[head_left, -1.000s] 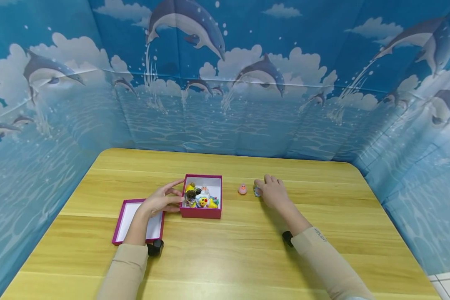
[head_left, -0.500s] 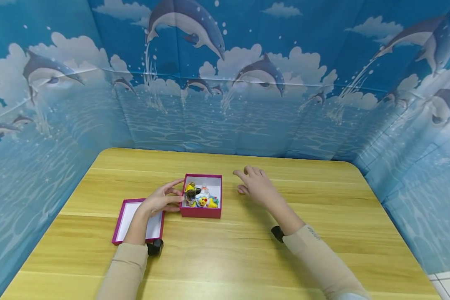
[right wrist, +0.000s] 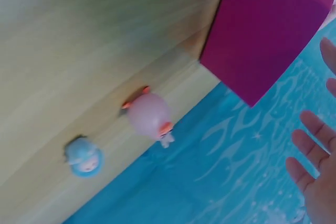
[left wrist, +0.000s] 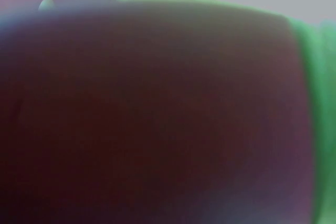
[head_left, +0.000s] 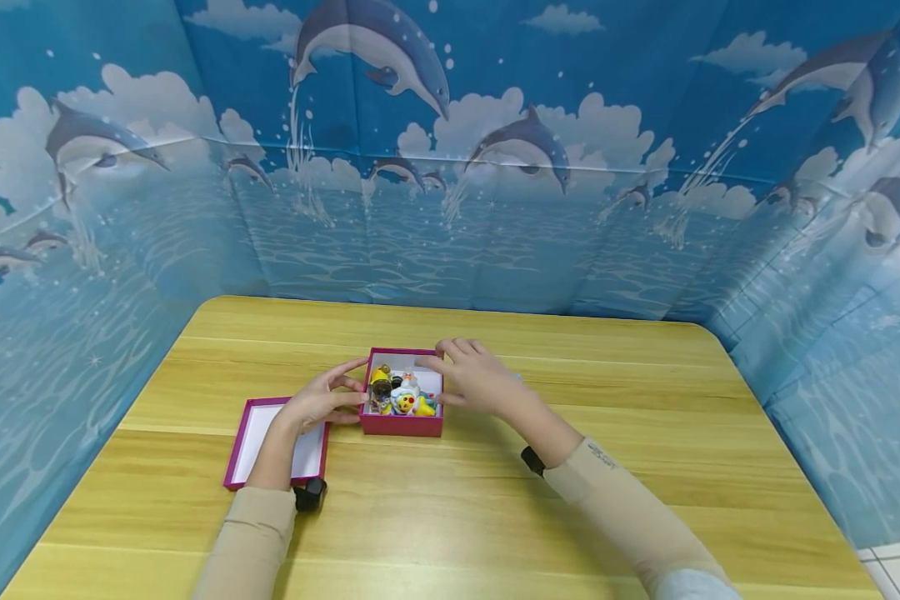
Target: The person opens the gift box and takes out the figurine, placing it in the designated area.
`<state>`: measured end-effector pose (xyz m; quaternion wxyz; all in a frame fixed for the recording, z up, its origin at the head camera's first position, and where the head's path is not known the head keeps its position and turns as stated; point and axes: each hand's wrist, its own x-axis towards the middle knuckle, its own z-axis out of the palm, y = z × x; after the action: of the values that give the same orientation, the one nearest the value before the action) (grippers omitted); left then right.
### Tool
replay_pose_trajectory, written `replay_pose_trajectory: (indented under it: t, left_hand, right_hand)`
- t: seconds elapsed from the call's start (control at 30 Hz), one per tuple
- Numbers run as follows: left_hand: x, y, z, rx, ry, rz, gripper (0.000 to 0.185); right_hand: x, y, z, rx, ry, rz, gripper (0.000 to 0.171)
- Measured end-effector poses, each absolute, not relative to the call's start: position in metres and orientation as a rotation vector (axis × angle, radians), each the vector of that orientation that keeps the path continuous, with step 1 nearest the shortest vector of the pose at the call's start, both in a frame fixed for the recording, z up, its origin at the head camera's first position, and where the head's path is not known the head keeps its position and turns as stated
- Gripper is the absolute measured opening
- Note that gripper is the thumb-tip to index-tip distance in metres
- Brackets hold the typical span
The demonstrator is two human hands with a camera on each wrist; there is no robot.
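An open magenta box sits mid-table with several small toy figures inside. My left hand grips the box's left wall, finger and thumb curled round its corner. My right hand hovers over the box's right edge with fingers spread and nothing in it. The right wrist view shows the magenta box's wall, a pink toy and a blue toy on the wood, and my straight fingers. A dark blur fills the left wrist view.
The box's lid lies open side up to the left, partly under my left forearm. The wooden table is walled on three sides by a blue dolphin-print backdrop.
My right hand has swept left from the small toys on the table to the box's right edge. The left hand and the box have stayed put.
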<state>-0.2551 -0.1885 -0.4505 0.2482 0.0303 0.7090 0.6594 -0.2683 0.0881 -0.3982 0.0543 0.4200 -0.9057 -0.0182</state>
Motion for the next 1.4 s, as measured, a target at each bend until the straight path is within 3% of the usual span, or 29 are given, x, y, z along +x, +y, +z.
replay_pose_trajectory:
  t: [0.37, 0.83, 1.4]
  left_hand:
    - [-0.255, -0.189, -0.452, 0.089, 1.918, 1.807, 0.068]
    - [-0.255, -0.189, -0.452, 0.101, 1.916, 1.803, 0.068]
    - [-0.255, -0.189, -0.45, 0.09, 1.929, 1.792, 0.067]
  right_hand:
    - [-0.27, 0.066, -0.387, 1.387, -2.849, -0.248, 0.078]
    - [-0.273, 0.04, -0.382, 1.403, -2.871, -0.697, 0.081]
    - [-0.273, 0.032, -0.382, 1.381, -2.884, -0.864, 0.075]
